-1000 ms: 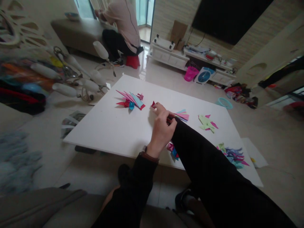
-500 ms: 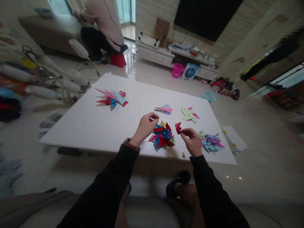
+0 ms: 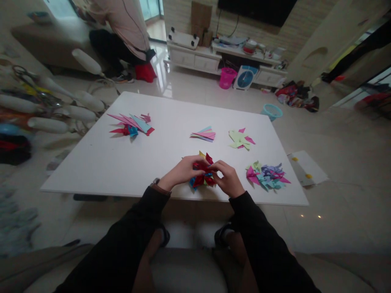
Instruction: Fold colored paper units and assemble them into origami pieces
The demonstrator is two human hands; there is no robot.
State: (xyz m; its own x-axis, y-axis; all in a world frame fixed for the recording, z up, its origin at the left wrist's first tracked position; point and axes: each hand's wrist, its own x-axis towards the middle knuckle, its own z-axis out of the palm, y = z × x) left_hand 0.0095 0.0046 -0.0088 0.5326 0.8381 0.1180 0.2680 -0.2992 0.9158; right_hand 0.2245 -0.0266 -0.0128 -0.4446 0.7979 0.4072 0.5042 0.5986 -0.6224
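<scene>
Over the front middle of the white table (image 3: 165,122), my two hands meet above a pile of folded coloured papers (image 3: 201,182). My left hand (image 3: 183,169) is closed in a pinch, with a red folded paper (image 3: 201,166) between its thumb and fingers. From the other side my right hand (image 3: 227,178) pinches the same paper at its right end. My fingers hide part of the paper, and its outline merges with red pieces in the pile below.
Long pink and blue folded papers (image 3: 131,124) lie at the far left. A fan of paper strips (image 3: 204,134), green and pink folded pieces (image 3: 240,139) and a mixed pile (image 3: 269,176) lie rightward. A person (image 3: 128,28) sits beyond the table; a blue basket (image 3: 271,110) stands behind its right corner.
My right hand has brought the red folded paper left to my left hand, which now grips it too. The view has shifted slightly.
</scene>
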